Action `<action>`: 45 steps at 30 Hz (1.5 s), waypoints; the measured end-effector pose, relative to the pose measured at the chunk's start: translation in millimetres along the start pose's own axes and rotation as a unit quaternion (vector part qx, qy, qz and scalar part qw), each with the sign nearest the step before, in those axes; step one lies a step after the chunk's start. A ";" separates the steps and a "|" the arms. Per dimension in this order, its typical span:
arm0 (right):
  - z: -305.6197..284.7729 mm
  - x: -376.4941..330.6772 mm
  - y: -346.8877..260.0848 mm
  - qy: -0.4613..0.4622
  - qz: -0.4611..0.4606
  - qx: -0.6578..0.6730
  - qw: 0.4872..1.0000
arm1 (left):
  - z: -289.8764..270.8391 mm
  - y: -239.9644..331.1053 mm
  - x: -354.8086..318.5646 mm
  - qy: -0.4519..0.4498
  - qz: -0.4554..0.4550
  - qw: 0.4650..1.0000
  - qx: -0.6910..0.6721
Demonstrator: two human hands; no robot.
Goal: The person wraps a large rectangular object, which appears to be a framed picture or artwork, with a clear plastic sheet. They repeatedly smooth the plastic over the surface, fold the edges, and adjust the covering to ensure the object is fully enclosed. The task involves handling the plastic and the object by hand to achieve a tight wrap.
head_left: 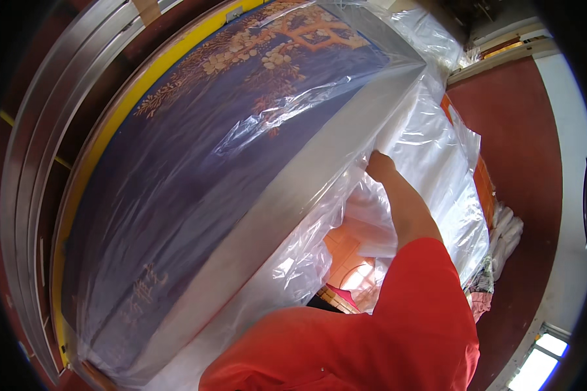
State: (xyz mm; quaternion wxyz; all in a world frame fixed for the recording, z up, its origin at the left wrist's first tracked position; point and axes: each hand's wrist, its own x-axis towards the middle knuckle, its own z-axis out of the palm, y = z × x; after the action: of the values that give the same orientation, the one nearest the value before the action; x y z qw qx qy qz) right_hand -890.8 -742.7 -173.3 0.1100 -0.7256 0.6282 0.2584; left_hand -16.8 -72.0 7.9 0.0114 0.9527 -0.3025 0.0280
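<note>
My right hand (380, 167) is closed in a fist on a clear plastic sheet (428, 153), at the near edge of a large framed panel. Its red-sleeved arm reaches up from the lower right. Dark blue-purple cloth (176, 176) with pale and orange flower patterns covers the panel. More plastic lies over that cloth and gleams in wrinkled streaks. Between the cloth and my body runs a plain greyish-white strip (277, 189), with loose plastic hanging from its near side. My left hand does not show; my red shirt fills the lower middle.
A yellow frame edge (104, 143) bounds the panel's far left side, with silvery metal rails (36, 150) beyond it. Tiled floor (343, 251) shows under the hanging plastic. Bundled white plastic (505, 234) rests at the right, by a dark red surface (515, 130).
</note>
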 end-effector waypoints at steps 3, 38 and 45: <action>-20.9 -45.6 13.3 0.058 -0.089 -0.086 0.991 | 7.3 7.0 5.5 -0.017 0.003 0.997 0.080; -96.7 -248.3 -25.2 -0.316 -0.420 0.064 0.848 | -228.2 383.7 -69.5 -0.248 0.244 0.800 -0.490; -307.7 -299.5 3.5 0.676 -0.273 0.485 0.483 | -241.9 381.5 -6.9 0.203 0.248 0.923 -0.215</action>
State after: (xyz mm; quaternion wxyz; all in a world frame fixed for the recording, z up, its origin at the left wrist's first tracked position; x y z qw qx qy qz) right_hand -844.6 -636.4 240.1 0.0508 -0.6431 0.3050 -0.7006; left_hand -253.9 -370.3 250.7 0.2693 0.7956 -0.5194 0.1571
